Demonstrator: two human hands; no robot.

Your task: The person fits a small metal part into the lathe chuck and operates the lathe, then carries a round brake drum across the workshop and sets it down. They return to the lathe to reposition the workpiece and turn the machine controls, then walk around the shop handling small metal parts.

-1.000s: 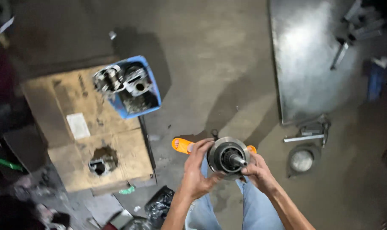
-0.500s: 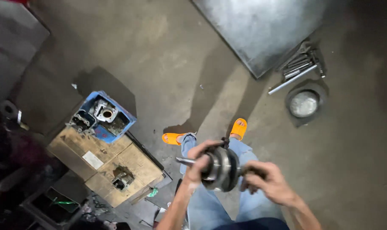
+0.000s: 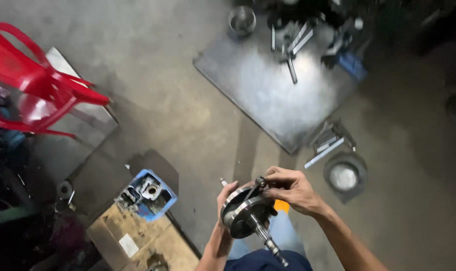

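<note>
Overhead view of a workshop floor. Both hands hold a metal crankshaft assembly (image 3: 247,215) above the person's lap: the left hand (image 3: 227,198) cups the round flywheel webs from behind with fingers curled against the rim, while the right hand (image 3: 290,189) closes its fingers on the connecting rod at the top of the assembly; the threaded shaft end points down and to the right over the blue trousers. An orange sandal (image 3: 281,205) shows just beneath the right hand. Ahead lies a grey steel floor plate (image 3: 268,95) carrying loose tools near its far edge, with a small metal cup (image 3: 241,20) beside its upper left corner. Near the plate's lower right corner lie a cluster of wrenches (image 3: 329,142) and a round metal bowl (image 3: 344,176), whose contents cannot be made out. To the left, a blue plastic tray (image 3: 163,206) holding grey engine castings rests on a cardboard box (image 3: 137,241). A red plastic chair (image 3: 35,83) stands at the far left. Compared with half a second earlier, the view has swung: the chair has entered the frame, the steel plate now sits centrally, and the shaft, formerly nearly level, is tilted downward.
</note>
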